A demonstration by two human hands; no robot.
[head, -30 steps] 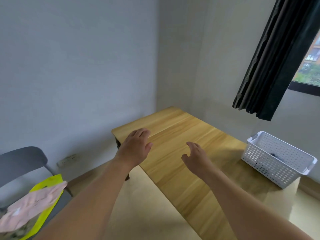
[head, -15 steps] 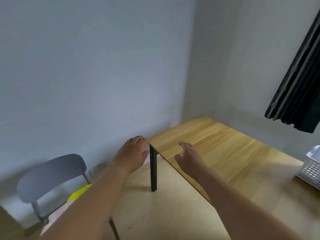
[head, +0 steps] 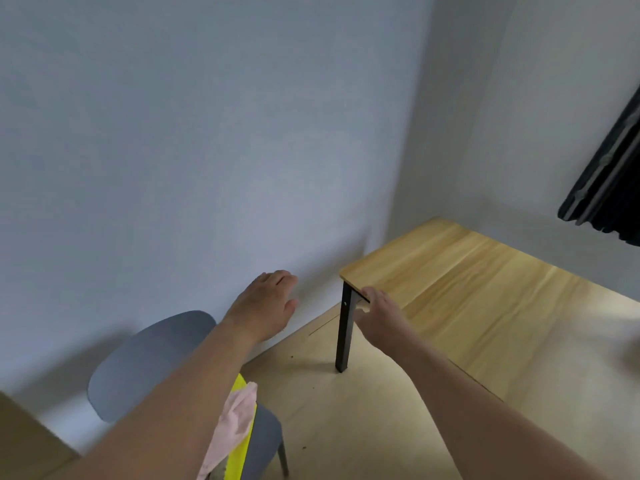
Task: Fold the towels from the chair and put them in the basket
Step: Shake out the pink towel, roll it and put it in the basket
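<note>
The towels (head: pixel 235 420), pink over yellow on the grey chair (head: pixel 152 358), look soft and limp, best pinched at corners; left hand (head: pixel 266 303) and right hand (head: pixel 377 313) are relaxed, holding nothing.

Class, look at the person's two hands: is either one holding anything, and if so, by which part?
Nothing is held. The left hand and right hand are both in the air with relaxed fingers, empty; the pink towel lies untouched on the grey chair.
</note>
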